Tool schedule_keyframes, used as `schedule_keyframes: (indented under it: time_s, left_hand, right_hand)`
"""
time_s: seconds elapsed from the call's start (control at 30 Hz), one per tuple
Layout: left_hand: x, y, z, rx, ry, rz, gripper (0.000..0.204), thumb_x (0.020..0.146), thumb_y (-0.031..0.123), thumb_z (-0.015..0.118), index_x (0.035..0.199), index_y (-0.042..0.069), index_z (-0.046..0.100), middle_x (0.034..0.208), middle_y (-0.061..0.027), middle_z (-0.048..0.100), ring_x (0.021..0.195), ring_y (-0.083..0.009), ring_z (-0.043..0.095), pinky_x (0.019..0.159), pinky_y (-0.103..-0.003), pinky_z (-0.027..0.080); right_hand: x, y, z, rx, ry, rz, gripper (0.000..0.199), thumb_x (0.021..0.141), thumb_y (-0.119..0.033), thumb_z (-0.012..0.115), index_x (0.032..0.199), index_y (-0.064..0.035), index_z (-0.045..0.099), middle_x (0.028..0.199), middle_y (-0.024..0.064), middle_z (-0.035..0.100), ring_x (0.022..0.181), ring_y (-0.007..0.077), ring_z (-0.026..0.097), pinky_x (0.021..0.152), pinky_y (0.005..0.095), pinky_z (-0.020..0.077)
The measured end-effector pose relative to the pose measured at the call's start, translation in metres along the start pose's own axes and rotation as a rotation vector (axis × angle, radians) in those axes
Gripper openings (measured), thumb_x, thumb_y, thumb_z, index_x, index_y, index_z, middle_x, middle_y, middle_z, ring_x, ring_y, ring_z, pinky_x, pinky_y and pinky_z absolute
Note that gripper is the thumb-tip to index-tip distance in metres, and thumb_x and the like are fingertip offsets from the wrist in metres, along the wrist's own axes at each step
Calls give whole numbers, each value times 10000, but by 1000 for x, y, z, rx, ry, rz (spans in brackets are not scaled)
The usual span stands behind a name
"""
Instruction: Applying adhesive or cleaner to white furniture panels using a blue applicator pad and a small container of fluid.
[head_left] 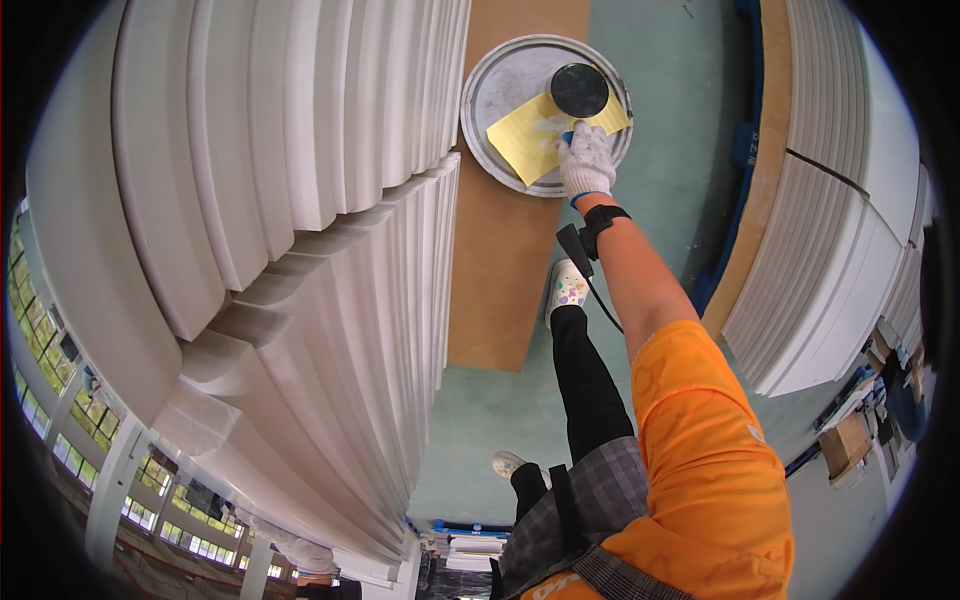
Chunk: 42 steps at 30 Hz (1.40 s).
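My right hand [588,160], in a white knit glove, reaches out over a round grey lid or drum top [485,88]. Its fingers are curled, and a small bit of blue shows beside them; what they grip is hidden. Just beyond the fingers stands a round container with a black top [579,91] and a yellowish side. Under it lies a yellow sheet [522,143]. My left hand [300,552], also gloved, is at the lower left, its fingers stretched along the lower edge of stacked white panels [330,320].
A brown board [505,280] lies on the green floor [665,130] beneath the round top. More white panels [800,270] are stacked at the right, by a blue-edged brown strip [757,170]. My foot in a white clog [568,286] is beside the board.
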<state>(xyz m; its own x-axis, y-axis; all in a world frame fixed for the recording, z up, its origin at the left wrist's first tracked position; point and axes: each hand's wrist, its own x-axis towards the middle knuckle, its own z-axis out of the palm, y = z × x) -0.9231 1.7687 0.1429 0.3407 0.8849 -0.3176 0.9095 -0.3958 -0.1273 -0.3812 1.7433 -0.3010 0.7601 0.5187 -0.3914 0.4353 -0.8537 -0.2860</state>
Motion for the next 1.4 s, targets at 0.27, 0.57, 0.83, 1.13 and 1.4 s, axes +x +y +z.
schedule_keyframes:
  time_s: [0.27,0.57,0.83,1.13,1.4]
  left_hand:
    - [-4,-7,-1,-20,40,51,985,838,662,458,1483,96,-26,1513,-264,27,1385,-461,112,1083,-614,204]
    - [-3,-11,6,16,21,-8,1139,767,496,677,1452,30,-105,1514,-258,-1,1396,-441,70,1149,-499,151]
    - [4,7,4,-399,57,-18,683,944,381,330,1484,52,71,1520,-262,48,1408,-423,56,1139,-523,61]
    - [7,12,4,-353,172,75,665,956,393,298,1462,-11,147,1508,-264,127,1399,-434,95,1130,-529,42]
    - [10,6,24,-84,337,175,674,879,329,507,1442,37,279,1514,-210,189,1403,-402,132,1133,-535,49]
  right_hand:
    - [-12,-2,-12,49,2,45,327,837,-286,611,1045,-47,530,1036,191,550,1016,339,558,832,424,486]
    - [-10,11,-8,81,73,80,365,807,-251,647,1107,-64,555,1098,194,559,1030,336,558,872,437,467]
    - [-67,45,-40,1764,-247,503,339,916,-158,527,1210,10,511,1105,157,590,1006,250,581,806,364,531]
    - [-170,-20,-187,2471,-727,102,331,932,-148,491,1221,12,497,1114,171,580,966,313,592,835,465,521]
    - [-343,-79,-281,2331,-806,-169,371,917,-240,554,1214,-17,534,1024,79,612,888,220,593,745,384,491]
